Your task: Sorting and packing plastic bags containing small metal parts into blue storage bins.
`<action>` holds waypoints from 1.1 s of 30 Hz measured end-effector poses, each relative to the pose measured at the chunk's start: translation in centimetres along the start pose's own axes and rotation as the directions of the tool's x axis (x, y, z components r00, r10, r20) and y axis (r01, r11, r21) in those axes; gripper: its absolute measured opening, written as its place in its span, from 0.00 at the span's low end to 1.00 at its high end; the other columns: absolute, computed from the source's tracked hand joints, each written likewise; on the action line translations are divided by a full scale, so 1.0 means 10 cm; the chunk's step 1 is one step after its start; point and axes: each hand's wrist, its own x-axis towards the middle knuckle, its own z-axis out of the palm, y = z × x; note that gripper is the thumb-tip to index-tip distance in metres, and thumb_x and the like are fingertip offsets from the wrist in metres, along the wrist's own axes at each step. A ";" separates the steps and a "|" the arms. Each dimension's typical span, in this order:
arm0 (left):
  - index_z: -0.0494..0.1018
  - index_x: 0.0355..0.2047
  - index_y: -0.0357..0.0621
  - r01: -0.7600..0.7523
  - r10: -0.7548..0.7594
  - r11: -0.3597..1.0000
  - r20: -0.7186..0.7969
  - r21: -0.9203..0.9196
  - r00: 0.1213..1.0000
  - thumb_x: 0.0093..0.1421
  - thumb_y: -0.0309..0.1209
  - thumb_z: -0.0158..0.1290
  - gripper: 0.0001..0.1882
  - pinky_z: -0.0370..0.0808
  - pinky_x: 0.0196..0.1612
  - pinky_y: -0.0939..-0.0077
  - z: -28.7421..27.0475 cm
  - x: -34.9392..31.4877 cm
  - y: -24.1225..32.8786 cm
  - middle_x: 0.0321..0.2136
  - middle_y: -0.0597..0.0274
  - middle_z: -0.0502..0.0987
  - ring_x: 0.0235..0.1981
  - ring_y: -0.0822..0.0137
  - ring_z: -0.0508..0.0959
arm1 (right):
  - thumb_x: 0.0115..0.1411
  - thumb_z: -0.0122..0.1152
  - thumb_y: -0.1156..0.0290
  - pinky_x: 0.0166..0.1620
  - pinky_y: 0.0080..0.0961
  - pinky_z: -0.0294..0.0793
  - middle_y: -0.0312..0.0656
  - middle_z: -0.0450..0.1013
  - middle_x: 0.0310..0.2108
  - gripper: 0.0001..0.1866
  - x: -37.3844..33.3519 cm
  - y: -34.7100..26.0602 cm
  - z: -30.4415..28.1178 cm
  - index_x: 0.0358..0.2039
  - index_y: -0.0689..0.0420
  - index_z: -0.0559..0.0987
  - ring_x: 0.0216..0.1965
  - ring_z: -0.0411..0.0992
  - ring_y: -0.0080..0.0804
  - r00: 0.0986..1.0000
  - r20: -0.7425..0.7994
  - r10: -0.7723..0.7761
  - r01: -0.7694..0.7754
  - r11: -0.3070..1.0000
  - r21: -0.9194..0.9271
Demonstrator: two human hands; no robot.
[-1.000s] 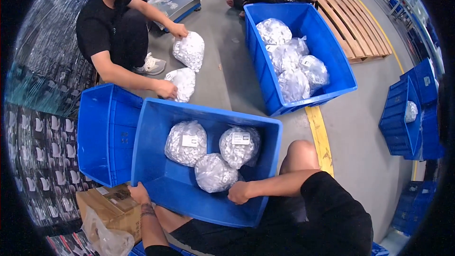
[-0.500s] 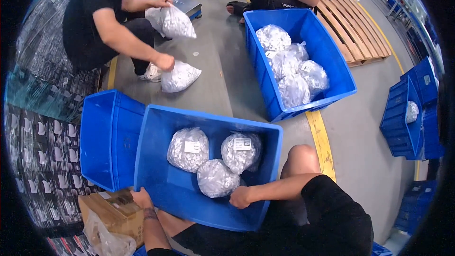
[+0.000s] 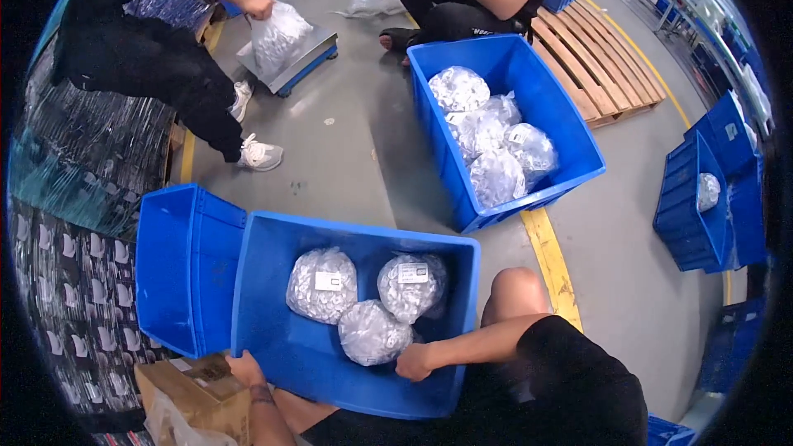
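Observation:
A blue plastic bin (image 3: 285,376) stands before me, with three clear plastic bags of small white parts inside. The left bag (image 3: 310,301) and the right bag (image 3: 405,297) carry white labels. Between them and closer to me sits the near bag (image 3: 372,339). My left hand (image 3: 245,369) is closed round the bin's rim at its near left corner. Reaching in over the right side, my right hand (image 3: 414,362) is closed at the lower right edge of the near bag and seems to pinch its plastic; its fingertips are hidden.
Another blue bin (image 3: 591,157) holding several bags stands ahead right, beside a wooden pallet (image 3: 607,66). Empty blue bins (image 3: 169,272) adjoin mine on the left, above a cardboard box (image 3: 198,388). A co-worker's hand (image 3: 258,6) holds a bag (image 3: 279,37) over a scale (image 3: 306,58).
The co-worker at far left has risen from a crouch, and a bag there is now at the scale. My view has shifted slightly; my hands keep their places on the bin and bag.

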 end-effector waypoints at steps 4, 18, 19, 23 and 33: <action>0.70 0.47 0.36 0.025 -0.026 0.999 -0.022 -0.044 0.999 0.51 0.36 0.57 0.25 0.72 0.49 0.53 0.04 0.07 -0.08 0.42 0.38 0.76 0.44 0.41 0.76 | 0.52 0.54 0.66 0.42 0.42 0.77 0.49 0.77 0.37 0.13 0.13 0.07 0.12 0.34 0.60 0.80 0.41 0.76 0.48 1.000 -0.015 -0.023 0.023 0.999 0.024; 0.70 0.47 0.36 0.065 -0.065 0.997 -0.007 0.035 0.998 0.51 0.34 0.57 0.23 0.73 0.47 0.54 -0.02 0.02 0.01 0.41 0.40 0.77 0.43 0.41 0.77 | 0.52 0.56 0.64 0.44 0.41 0.76 0.49 0.78 0.38 0.14 -0.03 -0.05 -0.09 0.34 0.60 0.81 0.42 0.76 0.48 1.000 0.025 -0.006 0.006 1.000 -0.011; 0.70 0.47 0.36 0.056 -0.056 0.997 -0.009 0.061 0.998 0.51 0.34 0.56 0.23 0.73 0.48 0.54 -0.04 0.01 0.01 0.41 0.39 0.77 0.43 0.41 0.77 | 0.52 0.56 0.64 0.44 0.42 0.76 0.50 0.78 0.37 0.15 -0.03 -0.05 -0.10 0.35 0.61 0.81 0.42 0.76 0.49 1.000 0.023 0.004 -0.004 1.000 -0.004; 0.70 0.47 0.35 0.061 -0.061 0.998 -0.015 0.005 0.998 0.51 0.33 0.57 0.23 0.73 0.48 0.55 -0.04 0.00 0.03 0.41 0.38 0.77 0.44 0.42 0.77 | 0.52 0.56 0.64 0.44 0.42 0.76 0.51 0.78 0.37 0.15 -0.01 -0.03 -0.06 0.34 0.61 0.81 0.41 0.76 0.49 1.000 0.007 -0.003 0.003 1.000 -0.011; 0.68 0.48 0.38 0.071 -0.072 0.996 0.012 0.047 0.997 0.56 0.35 0.54 0.21 0.73 0.47 0.51 0.00 0.07 -0.06 0.43 0.40 0.76 0.44 0.42 0.76 | 0.51 0.58 0.64 0.43 0.42 0.76 0.52 0.77 0.36 0.15 -0.02 -0.06 -0.08 0.32 0.62 0.81 0.40 0.76 0.50 1.000 -0.027 -0.001 0.001 1.000 0.007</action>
